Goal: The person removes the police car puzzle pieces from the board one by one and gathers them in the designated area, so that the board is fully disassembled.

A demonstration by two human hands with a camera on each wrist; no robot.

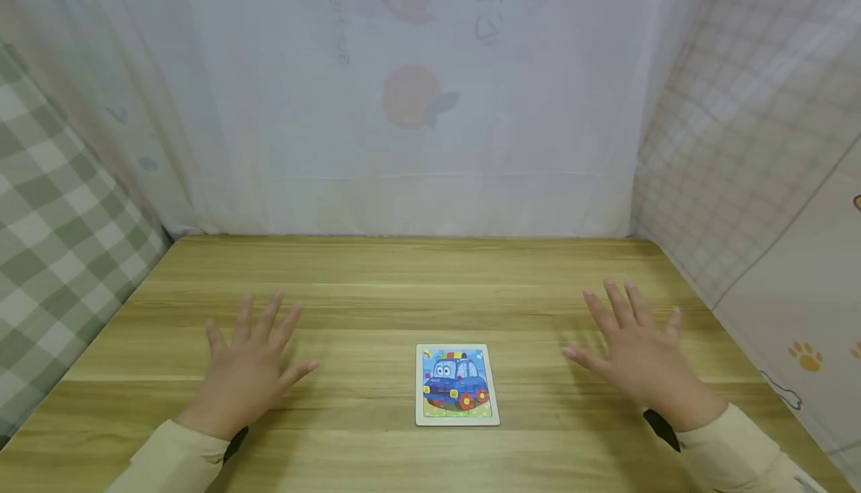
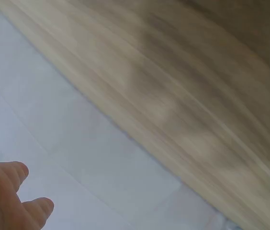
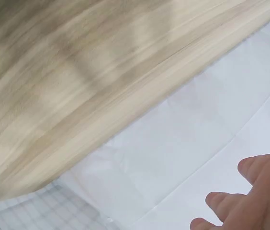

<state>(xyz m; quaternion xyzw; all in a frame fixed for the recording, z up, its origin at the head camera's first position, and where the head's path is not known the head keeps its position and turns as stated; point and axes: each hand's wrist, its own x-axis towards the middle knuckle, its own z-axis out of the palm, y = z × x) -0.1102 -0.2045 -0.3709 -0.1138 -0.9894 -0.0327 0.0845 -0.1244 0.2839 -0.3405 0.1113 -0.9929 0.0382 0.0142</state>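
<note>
On the wooden table lies a small jigsaw puzzle [image 1: 455,385] in a white frame, its picture a blue cartoon car with yellow lights and red wheels. To its left, in the head view, the left hand [image 1: 249,370] spreads its fingers and holds nothing. Over on the right, the right hand [image 1: 639,355] is likewise spread, apart from the puzzle. Part of the left hand [image 2: 10,199] shows at the lower left of the left wrist view. Fingers of the right hand [image 3: 250,199] enter the right wrist view from the lower right.
The wooden table [image 1: 377,306] reaches back to a pale curtain [image 1: 296,127] with faint fruit prints. Green checked cloth [image 1: 47,254] hangs along the left edge. Patterned pale cloth [image 1: 773,254] hangs at the right, with a thin dark cord [image 1: 783,392] near it.
</note>
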